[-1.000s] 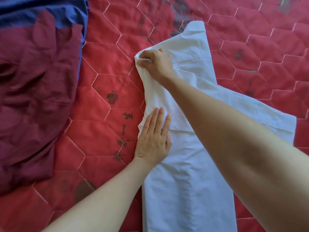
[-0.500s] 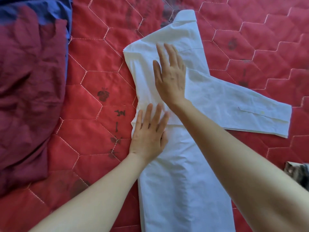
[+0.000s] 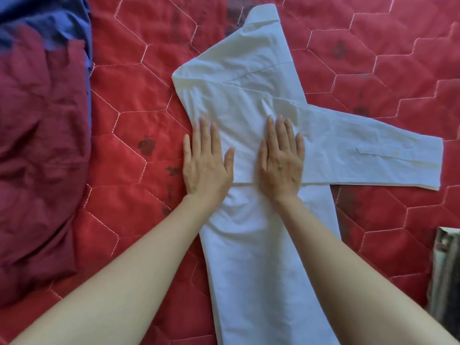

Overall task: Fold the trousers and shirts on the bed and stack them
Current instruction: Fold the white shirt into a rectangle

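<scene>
A white long-sleeved shirt [image 3: 251, 257] lies face down on the red quilted bed [image 3: 129, 135], folded into a narrow strip with its collar at the top. One sleeve [image 3: 368, 150] is folded across the body and sticks out to the right. My left hand [image 3: 205, 165] lies flat with straight fingers on the shirt's left edge, partly on the quilt. My right hand [image 3: 281, 160] presses flat on the middle of the shirt, over the base of the sleeve.
A crumpled maroon garment [image 3: 37, 158] fills the left side, with a blue garment [image 3: 57, 23] under its top edge. A patterned object [image 3: 445, 277] shows at the right edge. Red quilt shows between the shirt and the maroon garment.
My right hand let go of the shirt's shoulder corner, flattened and slid down beside my left hand. The sleeve now lies fully across to the right. My left hand stayed flat.
</scene>
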`<state>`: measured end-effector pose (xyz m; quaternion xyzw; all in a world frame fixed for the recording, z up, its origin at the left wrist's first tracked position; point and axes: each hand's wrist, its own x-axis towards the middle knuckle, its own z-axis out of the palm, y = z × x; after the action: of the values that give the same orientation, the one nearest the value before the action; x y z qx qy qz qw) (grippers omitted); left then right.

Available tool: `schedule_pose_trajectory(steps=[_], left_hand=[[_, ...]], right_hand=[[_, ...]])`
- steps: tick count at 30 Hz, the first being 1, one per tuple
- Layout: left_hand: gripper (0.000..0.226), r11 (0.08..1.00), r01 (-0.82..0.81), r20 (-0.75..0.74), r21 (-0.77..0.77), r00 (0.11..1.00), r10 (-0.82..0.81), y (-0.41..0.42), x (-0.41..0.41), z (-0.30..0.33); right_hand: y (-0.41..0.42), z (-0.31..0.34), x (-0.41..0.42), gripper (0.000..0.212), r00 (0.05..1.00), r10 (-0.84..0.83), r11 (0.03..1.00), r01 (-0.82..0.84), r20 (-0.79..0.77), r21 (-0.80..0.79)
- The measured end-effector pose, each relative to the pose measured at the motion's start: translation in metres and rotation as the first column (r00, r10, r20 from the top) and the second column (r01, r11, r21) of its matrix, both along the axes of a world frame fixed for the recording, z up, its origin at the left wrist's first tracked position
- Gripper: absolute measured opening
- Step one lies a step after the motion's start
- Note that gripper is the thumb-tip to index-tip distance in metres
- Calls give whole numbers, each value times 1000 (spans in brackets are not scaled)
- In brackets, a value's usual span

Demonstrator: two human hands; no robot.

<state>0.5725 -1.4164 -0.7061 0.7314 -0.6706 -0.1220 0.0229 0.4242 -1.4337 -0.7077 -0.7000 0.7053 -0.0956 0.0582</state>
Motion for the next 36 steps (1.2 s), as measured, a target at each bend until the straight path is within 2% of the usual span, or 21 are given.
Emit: schedule_pose_trajectory(steps=[2, 5, 9, 11, 15, 17, 20, 24, 29, 31, 34, 36], left_hand=[[64, 998, -66, 45, 9, 997, 66, -37, 12, -5], [60, 996, -84, 68, -31, 994, 86, -87, 26, -11], [61, 992, -103, 127, -67, 986, 111, -108, 32, -11], [64, 997, -41, 141, -62, 989, 50, -88, 26, -8], [64, 981, 192, 50, 4, 980, -192, -5, 7, -2], [60, 971, 240, 69, 5, 968, -239, 32, 3, 0], [57, 966, 259, 71, -21, 964, -257, 51, 0, 0], [56, 969, 246, 53, -27, 968, -244, 50, -5, 0], [59, 974, 228, 80, -7, 971, -226, 51, -7, -1], [58, 975, 224, 84, -3, 971, -223, 51, -7, -1], [59, 974, 226, 95, 19, 969, -227, 51, -5, 1], [59, 974, 222, 97, 33, 970, -224, 51, -7, 3]], right_hand=[[-1, 1, 2, 53, 1000, -1, 1000, 1, 5, -7], [-1, -1, 2, 53, 1000, -2, 1000, 2, 1, -15], [-1, -3, 2, 51, 1000, -5, 1000, 6, 17, -28], [-1, -3, 2, 51, 1000, -6, 1000, 7, 18, -30], [-2, 0, 4, 51, 1000, -6, 1000, 6, 20, -17], [-2, 3, 4, 50, 1000, 3, 1000, -3, 2, 23], [-5, 6, 3, 51, 1000, 18, 994, -17, -12, 107], [-17, 10, 18, 51, 983, 177, 974, -182, 42, 135], [-30, 2, 1, 50, 949, 307, 928, -282, -74, 244], [-25, -1, -30, 52, 964, 239, 945, -204, -114, 255], [-8, -3, -91, 54, 995, -14, 973, 37, -102, 230], [4, 0, -131, 55, 988, -123, 963, 142, -98, 227]])
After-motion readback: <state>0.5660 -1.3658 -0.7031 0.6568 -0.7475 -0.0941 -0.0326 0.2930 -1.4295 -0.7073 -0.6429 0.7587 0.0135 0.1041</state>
